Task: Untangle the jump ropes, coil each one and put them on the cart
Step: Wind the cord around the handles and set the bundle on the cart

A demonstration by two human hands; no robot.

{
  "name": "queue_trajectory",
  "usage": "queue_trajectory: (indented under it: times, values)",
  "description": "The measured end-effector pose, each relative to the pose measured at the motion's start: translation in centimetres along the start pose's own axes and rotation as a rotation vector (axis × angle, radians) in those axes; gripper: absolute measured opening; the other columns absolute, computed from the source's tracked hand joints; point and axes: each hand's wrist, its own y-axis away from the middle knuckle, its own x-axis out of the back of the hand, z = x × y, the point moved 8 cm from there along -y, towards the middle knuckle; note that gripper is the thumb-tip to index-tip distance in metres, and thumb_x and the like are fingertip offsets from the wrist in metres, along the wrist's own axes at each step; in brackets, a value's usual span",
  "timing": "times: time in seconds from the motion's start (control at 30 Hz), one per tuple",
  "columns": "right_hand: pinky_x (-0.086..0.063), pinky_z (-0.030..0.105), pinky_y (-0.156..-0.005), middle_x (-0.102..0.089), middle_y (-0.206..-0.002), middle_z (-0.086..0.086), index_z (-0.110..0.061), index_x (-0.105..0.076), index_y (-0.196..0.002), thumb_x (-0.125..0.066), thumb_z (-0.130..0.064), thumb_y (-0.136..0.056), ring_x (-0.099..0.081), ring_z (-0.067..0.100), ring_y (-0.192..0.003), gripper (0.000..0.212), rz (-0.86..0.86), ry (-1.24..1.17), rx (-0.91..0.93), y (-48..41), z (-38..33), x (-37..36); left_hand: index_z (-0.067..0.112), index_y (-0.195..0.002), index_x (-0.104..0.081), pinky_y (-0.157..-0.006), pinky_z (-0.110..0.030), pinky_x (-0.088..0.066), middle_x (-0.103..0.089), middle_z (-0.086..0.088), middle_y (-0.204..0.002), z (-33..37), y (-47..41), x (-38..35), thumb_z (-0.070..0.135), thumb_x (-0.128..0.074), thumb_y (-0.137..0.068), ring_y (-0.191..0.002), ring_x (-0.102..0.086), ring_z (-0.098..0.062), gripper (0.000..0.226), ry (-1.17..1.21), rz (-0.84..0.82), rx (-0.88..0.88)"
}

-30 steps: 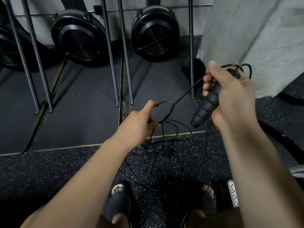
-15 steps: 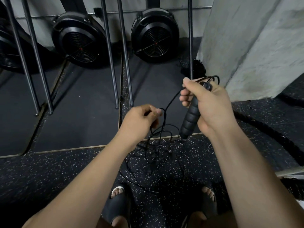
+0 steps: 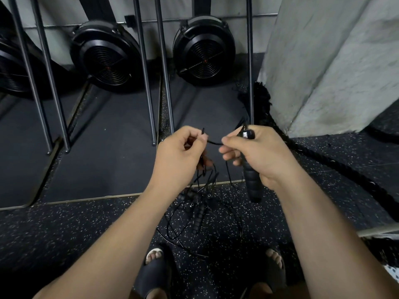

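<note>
The right hand [image 3: 261, 156] was curled round a black ribbed jump-rope handle [image 3: 252, 184] that hung down from its fist, while the left hand [image 3: 179, 157], close beside it, pinched the thin black cord [image 3: 213, 143] between thumb and forefinger. The cord ran taut between the two hands. Below them, the remaining jump ropes [image 3: 197, 214] lay tangled on the speckled rubber floor [image 3: 64, 229], strands rising to the left hand.

Both forearms extended forward, converging. Hands level, close, not touching. State of left hand [image 3: 179, 157]: fingers curled, thumb and forefinger pinching cord [image 3: 214, 143]. State of right hand [image 3: 262, 155]: fingers wrapped round handle [image 3: 252, 186], butt down.
</note>
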Motion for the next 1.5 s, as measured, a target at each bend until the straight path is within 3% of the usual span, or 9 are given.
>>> queue_trajectory:
  times: [0.2, 0.5, 0.67, 0.83, 1.0, 1.1, 1.23, 1.33, 1.5]
  values:
    - [-0.057, 0.03, -0.061, -0.077, -0.077, 0.011, -0.006, -0.074, -0.091, -0.076, -0.003, -0.095, -0.074, 0.021, -0.067, 0.005, 0.009, -0.296, -0.11, -0.2, 1.6, -1.7, 0.022, -0.116, -0.078, -0.078, -0.044, -0.063, -0.078, -0.003, -0.102, 0.4, 0.0, -1.3, 0.02, -0.057, -0.11, -0.085, -0.078, -0.025, 0.022, 0.013, -0.074, -0.065]
    - [-0.059, 0.071, -0.089, -0.079, -0.089, 0.018, -0.017, -0.074, -0.077, -0.072, -0.012, -0.085, -0.07, 0.03, -0.081, 0.01, 0.092, -0.298, -0.123, -0.5, 2.9, -2.4, 0.039, -0.119, -0.076, -0.041, -0.029, -0.053, -0.079, -0.002, -0.084, 0.3, 0.7, -2.6, 0.019, -0.084, -0.092, -0.066, -0.078, -0.033, 0.034, 0.065, -0.329, 0.108]
    - [-0.054, 0.037, -0.058, -0.067, -0.072, -0.002, -0.021, -0.069, -0.075, -0.074, -0.016, -0.091, -0.066, 0.024, -0.076, 0.018, 0.18, -0.179, -0.061, -0.5, 2.8, -2.5, 0.029, -0.106, -0.075, -0.054, -0.037, -0.06, -0.078, -0.002, -0.078, -0.5, 0.5, -2.5, 0.051, -0.093, -0.074, -0.064, -0.077, -0.019, 0.042, -0.222, -0.315, 0.081]
    - [-0.047, 0.027, -0.047, -0.066, -0.075, 0.0, -0.022, -0.067, -0.083, -0.082, -0.028, -0.093, -0.067, 0.019, -0.07, 0.019, 0.091, -0.325, -0.16, -0.1, 3.3, -3.8, 0.033, -0.097, -0.074, -0.061, -0.027, -0.042, -0.062, 0.01, -0.083, -0.8, 0.4, -2.6, 0.068, -0.088, -0.062, -0.072, -0.058, -0.005, 0.052, -0.529, -0.24, -0.004]
    - [-0.061, 0.045, -0.082, -0.072, -0.084, 0.004, -0.017, -0.066, -0.091, -0.085, -0.041, -0.09, -0.074, 0.024, -0.084, 0.031, -0.025, -0.438, -0.206, 0.3, 2.8, -4.8, 0.029, -0.094, -0.079, -0.093, -0.039, -0.057, -0.073, 0.003, -0.101, -1.9, 0.5, -2.5, 0.051, -0.092, -0.075, -0.095, -0.072, -0.012, 0.032, -0.143, -0.176, 0.102]
    - [-0.057, 0.037, -0.095, -0.076, -0.097, -0.01, -0.028, -0.066, -0.101, -0.077, -0.06, -0.092, -0.073, 0.011, -0.098, 0.034, -0.022, -0.306, -0.181, 0.2, 2.5, -4.6, 0.02, -0.093, -0.078, -0.085, -0.053, -0.06, -0.078, -0.006, -0.09, -1.8, 0.6, -2.5, 0.036, -0.086, -0.087, -0.082, -0.072, -0.017, 0.019, -0.009, -0.146, 0.142]
    - [-0.041, 0.02, -0.078, -0.063, -0.1, -0.023, -0.04, -0.061, -0.1, -0.054, -0.078, -0.096, -0.058, -0.006, -0.092, 0.039, -0.095, 0.224, -0.088, 1.2, 0.6, -3.7, 0.029, -0.111, -0.078, -0.09, -0.042, -0.06, -0.08, 0.011, -0.095, -0.6, -0.2, -1.7, 0.039, -0.07, -0.098, -0.091, -0.074, -0.007, 0.018, -0.151, -0.111, 0.016]
    - [-0.05, 0.036, -0.103, -0.082, -0.101, -0.008, -0.031, -0.077, -0.106, -0.053, -0.085, -0.091, -0.076, 0.01, -0.104, 0.062, -0.335, 0.272, -0.178, 2.3, 1.0, -4.2, 0.035, -0.132, -0.071, -0.103, -0.038, -0.056, -0.078, 0.017, -0.116, -0.9, -0.5, -1.9, 0.041, -0.065, -0.102, -0.111, -0.071, -0.003, 0.031, -0.259, -0.214, -0.013]
    - [-0.053, 0.054, -0.108, -0.074, -0.073, 0.003, -0.008, -0.077, -0.096, -0.069, -0.045, -0.103, -0.076, 0.018, -0.082, 0.039, -0.29, 0.277, -0.092, 1.0, 1.1, -1.4, 0.035, -0.121, -0.071, -0.078, -0.03, -0.05, -0.074, 0.013, -0.094, -1.9, -0.4, -1.9, 0.046, -0.061, -0.1, -0.088, -0.067, -0.008, 0.026, -0.504, -0.427, 0.017]
